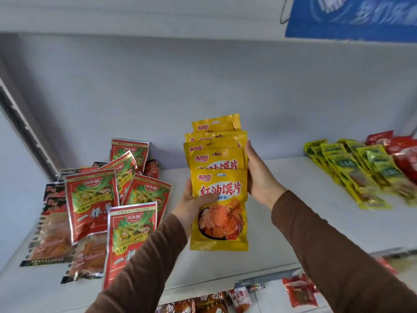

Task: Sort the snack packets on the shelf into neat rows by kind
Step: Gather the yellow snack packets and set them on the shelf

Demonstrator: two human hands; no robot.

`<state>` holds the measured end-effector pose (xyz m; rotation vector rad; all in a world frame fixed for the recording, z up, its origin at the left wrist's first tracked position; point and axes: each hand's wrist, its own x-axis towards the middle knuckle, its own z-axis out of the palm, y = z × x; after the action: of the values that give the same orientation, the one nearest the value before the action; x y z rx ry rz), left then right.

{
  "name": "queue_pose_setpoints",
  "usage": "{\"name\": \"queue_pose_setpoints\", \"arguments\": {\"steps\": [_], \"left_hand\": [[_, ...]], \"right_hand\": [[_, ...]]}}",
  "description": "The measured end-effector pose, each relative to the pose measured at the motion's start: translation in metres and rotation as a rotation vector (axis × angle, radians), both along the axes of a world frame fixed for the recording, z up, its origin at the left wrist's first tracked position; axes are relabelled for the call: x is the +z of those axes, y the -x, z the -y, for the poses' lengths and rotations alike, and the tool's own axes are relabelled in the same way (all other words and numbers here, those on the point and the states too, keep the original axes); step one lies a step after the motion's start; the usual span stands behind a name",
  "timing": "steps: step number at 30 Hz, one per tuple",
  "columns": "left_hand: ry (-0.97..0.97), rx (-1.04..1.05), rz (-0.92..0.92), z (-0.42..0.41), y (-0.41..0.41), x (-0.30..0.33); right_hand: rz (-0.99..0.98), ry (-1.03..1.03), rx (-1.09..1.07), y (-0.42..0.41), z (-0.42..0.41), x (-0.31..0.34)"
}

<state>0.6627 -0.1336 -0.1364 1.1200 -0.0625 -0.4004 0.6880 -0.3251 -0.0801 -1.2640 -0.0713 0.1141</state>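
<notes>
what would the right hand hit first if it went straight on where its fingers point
Likely the shelf's back wall: the right hand lies against the yellow packets, fingers pointing past them, nothing else ahead. Depth unclear.

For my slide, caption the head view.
Left hand grips and right hand steadies overlapping yellow packets at the white shelf.

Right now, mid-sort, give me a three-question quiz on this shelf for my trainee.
1. True or false: the left hand and the right hand both touch the yellow packets.
2. Which lie left of the left hand? A) red packets B) blue packets C) purple packets
3. Fill in: the yellow-green packets lie to the yellow stack's ____.
Key: 1 true; 2 A; 3 right.
</notes>
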Motion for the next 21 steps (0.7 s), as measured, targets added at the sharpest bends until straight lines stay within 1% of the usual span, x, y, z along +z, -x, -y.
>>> {"name": "queue_pose_setpoints", "arguments": {"steps": [5,8,13,15,16,18,21], "left_hand": [[-0.018,-0.006,0.052,0.032,0.001,-0.002],[-0.021,-0.019,0.05,0.062,0.004,-0.002],[-0.053,-0.052,0.072,0.143,0.004,-0.011],[-0.061,-0.068,0.061,0.184,0.002,-0.016],[-0.083,-0.075,0.05,0.206,0.001,-0.017],[-0.192,-0.061,0.059,0.25,-0.005,-0.021],[-0.339,-0.033,0.148,0.306,-0.016,-0.028]], "right_hand": [[0.012,0.127,0.03,0.022,0.032,-0.019],[-0.008,0.14,0.014,0.033,0.059,-0.027],[-0.027,0.154,-0.075,0.038,0.13,-0.035],[-0.078,0.156,-0.135,0.034,0.17,-0.038],[-0.109,0.168,-0.151,0.033,0.192,-0.038],[-0.163,0.197,-0.176,0.026,0.235,-0.038],[-0.232,0.235,-0.192,0.01,0.29,-0.042]]}}
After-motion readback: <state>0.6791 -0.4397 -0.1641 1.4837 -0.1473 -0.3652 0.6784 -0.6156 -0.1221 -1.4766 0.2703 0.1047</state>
